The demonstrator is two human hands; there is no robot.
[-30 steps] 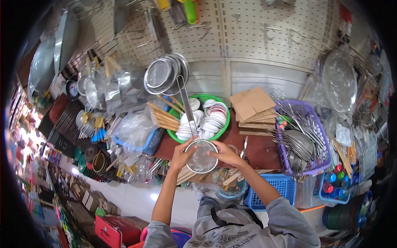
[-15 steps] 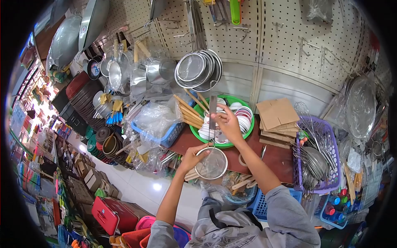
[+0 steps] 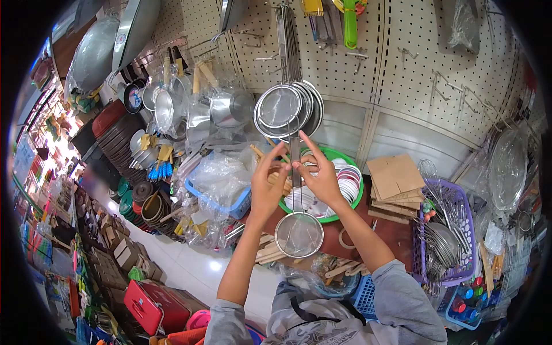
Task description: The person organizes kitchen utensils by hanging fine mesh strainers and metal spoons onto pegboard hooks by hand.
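Note:
A round wire-mesh strainer [image 3: 299,234] hangs upright in front of me, mesh down, its flat metal handle rising to a wire loop. My right hand [image 3: 321,179] pinches the handle from the right, index finger pointing up. At the handle's left edge, my left hand [image 3: 269,183] has its fingers bent in against it. Just behind the loop, a bunch of similar strainers [image 3: 280,108] hangs from the pegboard. Below and behind my hands sits a green basin [image 3: 357,198] holding white dishes [image 3: 348,183], partly hidden by my right hand.
Flat cardboard pieces [image 3: 397,175] are stacked on the brown table [image 3: 385,236]. To their right stands a purple basket [image 3: 470,253] of whisks and metal utensils. A blue basket [image 3: 230,210] with plastic bags is at left. Peg hooks [image 3: 443,86] stick out from the wall.
My left hand has moved up from the strainer's rim to its handle. The mesh now hangs free below both hands. The view has shifted slightly, so the wall appears lower.

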